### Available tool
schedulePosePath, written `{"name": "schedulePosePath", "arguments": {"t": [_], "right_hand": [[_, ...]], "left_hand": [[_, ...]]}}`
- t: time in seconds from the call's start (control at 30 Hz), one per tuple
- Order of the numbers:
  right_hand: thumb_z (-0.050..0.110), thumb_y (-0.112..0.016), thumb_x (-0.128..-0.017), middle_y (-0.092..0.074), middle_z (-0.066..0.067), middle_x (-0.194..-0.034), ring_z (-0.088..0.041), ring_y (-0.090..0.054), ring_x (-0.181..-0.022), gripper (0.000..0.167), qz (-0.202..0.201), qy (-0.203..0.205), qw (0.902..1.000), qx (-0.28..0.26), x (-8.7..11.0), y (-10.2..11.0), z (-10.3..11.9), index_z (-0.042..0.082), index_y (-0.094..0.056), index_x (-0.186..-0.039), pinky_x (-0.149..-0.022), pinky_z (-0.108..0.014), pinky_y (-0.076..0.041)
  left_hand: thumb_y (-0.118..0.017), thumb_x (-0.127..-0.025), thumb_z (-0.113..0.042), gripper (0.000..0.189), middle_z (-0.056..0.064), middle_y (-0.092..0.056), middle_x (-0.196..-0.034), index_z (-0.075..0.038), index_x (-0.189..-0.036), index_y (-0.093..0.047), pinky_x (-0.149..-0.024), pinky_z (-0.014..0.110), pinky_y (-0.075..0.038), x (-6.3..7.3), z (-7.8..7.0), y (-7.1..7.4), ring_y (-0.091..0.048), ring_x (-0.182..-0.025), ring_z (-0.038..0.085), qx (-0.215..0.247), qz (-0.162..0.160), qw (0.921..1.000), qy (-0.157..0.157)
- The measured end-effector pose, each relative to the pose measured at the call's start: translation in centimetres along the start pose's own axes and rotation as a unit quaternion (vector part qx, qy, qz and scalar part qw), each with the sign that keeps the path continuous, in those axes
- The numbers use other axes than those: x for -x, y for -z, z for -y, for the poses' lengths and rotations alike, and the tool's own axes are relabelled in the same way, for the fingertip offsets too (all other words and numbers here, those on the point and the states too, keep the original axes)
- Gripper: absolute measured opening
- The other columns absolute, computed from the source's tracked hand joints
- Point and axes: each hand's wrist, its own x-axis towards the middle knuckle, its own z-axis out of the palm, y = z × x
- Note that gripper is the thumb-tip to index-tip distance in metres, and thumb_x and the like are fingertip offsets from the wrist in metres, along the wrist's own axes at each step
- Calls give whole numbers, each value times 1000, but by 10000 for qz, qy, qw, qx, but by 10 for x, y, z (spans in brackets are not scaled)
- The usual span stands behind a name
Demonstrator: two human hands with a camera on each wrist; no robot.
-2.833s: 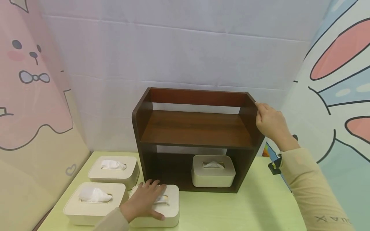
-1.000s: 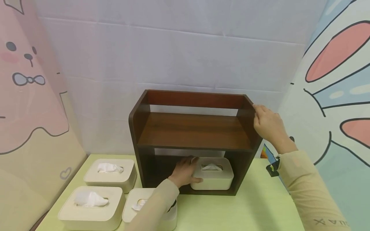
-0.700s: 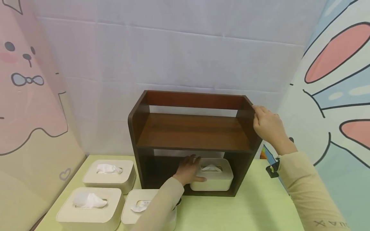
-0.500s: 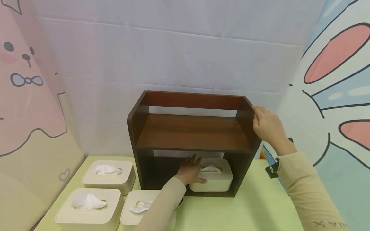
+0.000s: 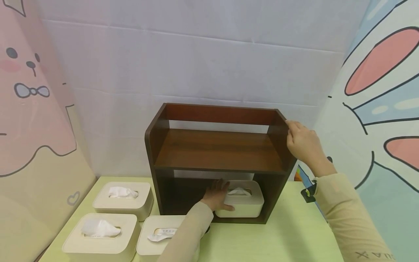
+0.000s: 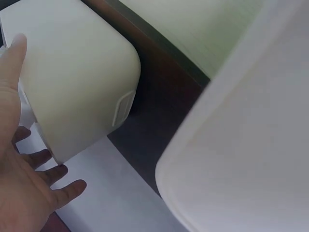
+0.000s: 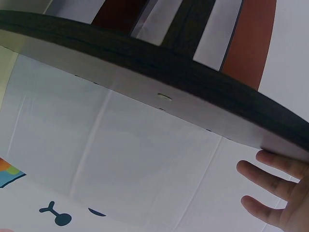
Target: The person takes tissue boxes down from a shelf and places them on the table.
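A dark brown wooden shelf stands on the green table against the back wall. A cream tissue box sits in the right half of its lower compartment. My left hand reaches into that compartment and touches the box's left end. In the left wrist view the thumb lies straight along the tissue box and the fingers spread behind it. My right hand rests on the outside of the shelf's right side panel, fingertips at its top front corner. The right wrist view shows its fingers straight under the shelf's panel edge.
Three more cream tissue boxes stand left of the shelf: a back one, a front left one and a front one under my left forearm. Cartoon-printed screens close in both sides. The shelf's upper board holds nothing.
My left hand left the front tissue box on the table and went into the lower compartment, onto the box there. In the last second it barely moved. My right hand stayed on the shelf.
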Motion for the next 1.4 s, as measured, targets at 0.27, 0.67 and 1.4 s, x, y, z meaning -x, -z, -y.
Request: {"name": "schedulePosePath", "arguments": {"t": [0.27, 0.67, 1.4], "right_hand": [[8, -35, -91, -52, -29, -122, -46, -51, -107, 40, 60, -53, 10000, -19, 0, 0, 0, -8, -47, -125, -73, -60, -43], [8, -36, -90, -53, -28, -120, -45, -52, -105, 39, -71, -1, 10000, -47, 1, -2, 0, -8, -48, -123, -70, -59, -44], [9, -36, -91, -52, -28, -121, -45, -51, -107, 39, -6, -64, 9999, -87, 0, -3, -1, -8, -47, -124, -71, -60, -43]], "left_hand": [[-70, -62, -64, 101, 16, -31, -142, -15, -142, -31, -98, 46, -38, 1, 1, -1, -32, -130, 33, -223, -174, 9996, -11], [-71, -58, -68, 108, 22, -29, -140, -9, -140, -34, -96, 45, -40, 6, 4, 2, -34, -128, 35, -402, -76, 9992, 41], [-78, -55, -59, 105, 16, -38, -138, -12, -139, -36, -95, 53, -38, 3, -10, -6, -34, -128, 39, -56, -283, 9996, -62]]}}
